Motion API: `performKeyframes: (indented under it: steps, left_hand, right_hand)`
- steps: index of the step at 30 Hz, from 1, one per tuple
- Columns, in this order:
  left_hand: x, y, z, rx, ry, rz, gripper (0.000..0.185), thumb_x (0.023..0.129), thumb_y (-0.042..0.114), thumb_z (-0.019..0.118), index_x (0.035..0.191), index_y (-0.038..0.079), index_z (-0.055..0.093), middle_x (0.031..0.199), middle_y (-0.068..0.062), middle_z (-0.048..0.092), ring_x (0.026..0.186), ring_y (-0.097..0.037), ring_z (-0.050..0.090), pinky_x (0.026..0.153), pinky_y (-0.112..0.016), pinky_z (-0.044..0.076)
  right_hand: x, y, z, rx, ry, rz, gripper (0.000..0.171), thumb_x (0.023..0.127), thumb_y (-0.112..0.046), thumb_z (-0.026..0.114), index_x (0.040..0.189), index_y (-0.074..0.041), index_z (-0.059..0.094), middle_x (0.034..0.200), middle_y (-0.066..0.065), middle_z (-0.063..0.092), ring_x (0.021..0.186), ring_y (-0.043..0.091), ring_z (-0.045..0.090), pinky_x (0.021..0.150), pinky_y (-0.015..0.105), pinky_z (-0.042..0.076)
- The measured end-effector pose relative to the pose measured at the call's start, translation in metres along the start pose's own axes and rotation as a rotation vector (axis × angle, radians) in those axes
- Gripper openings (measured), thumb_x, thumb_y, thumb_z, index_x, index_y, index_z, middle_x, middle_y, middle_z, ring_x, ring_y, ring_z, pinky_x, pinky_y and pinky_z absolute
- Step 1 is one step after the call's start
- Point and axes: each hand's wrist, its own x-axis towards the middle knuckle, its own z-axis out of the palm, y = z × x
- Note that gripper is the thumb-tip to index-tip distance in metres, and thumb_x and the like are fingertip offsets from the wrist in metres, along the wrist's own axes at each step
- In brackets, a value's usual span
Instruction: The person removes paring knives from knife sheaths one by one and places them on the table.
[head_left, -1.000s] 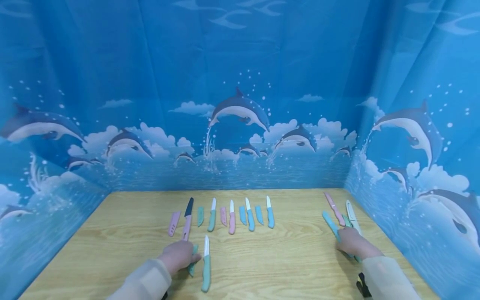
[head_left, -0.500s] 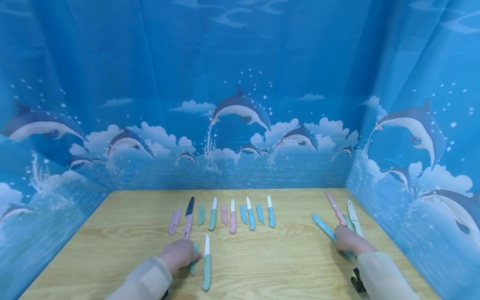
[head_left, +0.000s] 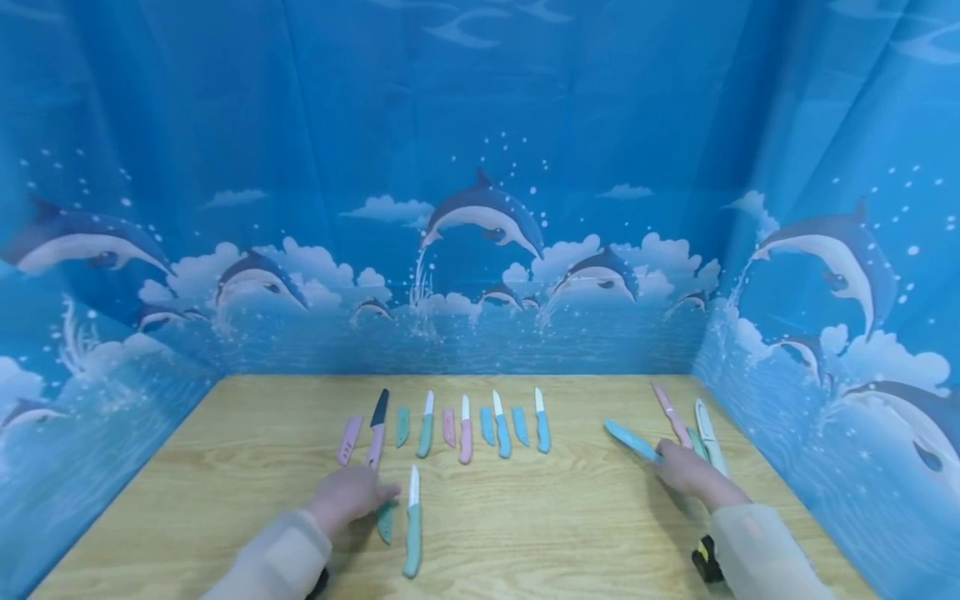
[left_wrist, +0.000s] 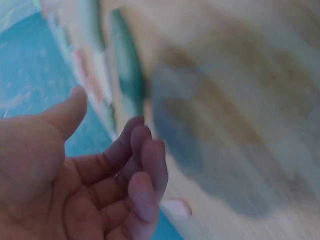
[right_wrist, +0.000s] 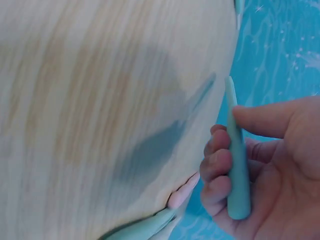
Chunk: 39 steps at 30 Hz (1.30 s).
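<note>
My right hand grips a light blue knife by its lower end, its far end pointing up and left; no bare blade shows. In the right wrist view the thumb and curled fingers wrap its handle, and its shadow falls on the wood. My left hand hovers with loosely bent, parted fingers and holds nothing. Under its fingertips lies a green sheath, partly covered in the head view. Beside that sheath rests a green-handled knife with a white blade. A lilac knife with a dark blade lies just beyond the left hand.
Across the wooden table runs a row of knives and sheaths, including a pink knife and a blue knife. At right lie another pink knife and a pale green knife. Blue dolphin curtains enclose the table.
My right hand has drawn the light blue knife leftward, away from the group at right, and tilted it. My left hand has shifted slightly left, uncovering more of the lower end of the green sheath.
</note>
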Motion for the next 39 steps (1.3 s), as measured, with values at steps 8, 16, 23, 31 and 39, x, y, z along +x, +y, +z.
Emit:
performKeyframes:
  steps: [8,16,23,31,39]
  left_hand:
    - [0.0,0.0,-0.01,-0.087,0.167,0.097,0.076,0.094,0.05,0.055,0.141,-0.007,0.04,0.142,-0.033,0.04,0.133,-0.053,0.032,0.106,-0.063,0.031]
    - [-0.004,0.016,-0.001,-0.176,0.268,0.244,0.082,0.092,0.046,0.059,0.146,-0.007,0.029,0.15,-0.032,0.027,0.14,-0.051,0.02,0.112,-0.064,0.017]
    - [-0.007,0.041,0.01,-0.254,0.259,0.349,0.082,0.091,0.043,0.061,0.15,-0.001,0.026,0.154,-0.024,0.026,0.143,-0.049,0.016,0.113,-0.063,0.016]
    - [-0.01,0.07,0.019,-0.258,0.165,0.485,0.083,0.091,0.049,0.057,0.153,0.006,0.02,0.159,-0.014,0.018,0.147,-0.038,0.016,0.115,-0.06,0.013]
    - [-0.02,0.081,0.014,-0.128,0.132,0.474,0.074,0.091,0.056,0.053,0.146,0.01,0.04,0.142,-0.011,0.051,0.126,-0.031,0.053,0.102,-0.05,0.044]
  right_hand:
    - [-0.004,-0.031,0.008,0.004,0.046,-0.095,0.019,0.097,-0.012,0.054,0.103,0.006,0.055,0.087,0.008,0.061,0.072,0.017,0.052,0.067,0.037,0.047]
    - [-0.009,-0.082,0.029,0.014,0.033,-0.117,0.017,0.095,-0.012,0.058,0.105,0.001,0.057,0.09,0.01,0.065,0.076,0.017,0.057,0.073,0.041,0.052]
    - [-0.018,-0.125,0.047,0.045,0.019,-0.204,0.017,0.092,-0.02,0.064,0.101,-0.005,0.061,0.083,0.004,0.065,0.069,0.014,0.056,0.064,0.036,0.05]
    - [-0.031,-0.153,0.063,-0.007,0.027,-0.393,0.016,0.091,-0.027,0.066,0.095,-0.013,0.062,0.08,-0.004,0.065,0.06,0.006,0.048,0.055,0.027,0.042]
    - [-0.036,-0.169,0.062,-0.05,0.053,-0.512,0.018,0.088,-0.029,0.069,0.096,-0.013,0.065,0.076,-0.008,0.064,0.06,0.001,0.049,0.055,0.023,0.042]
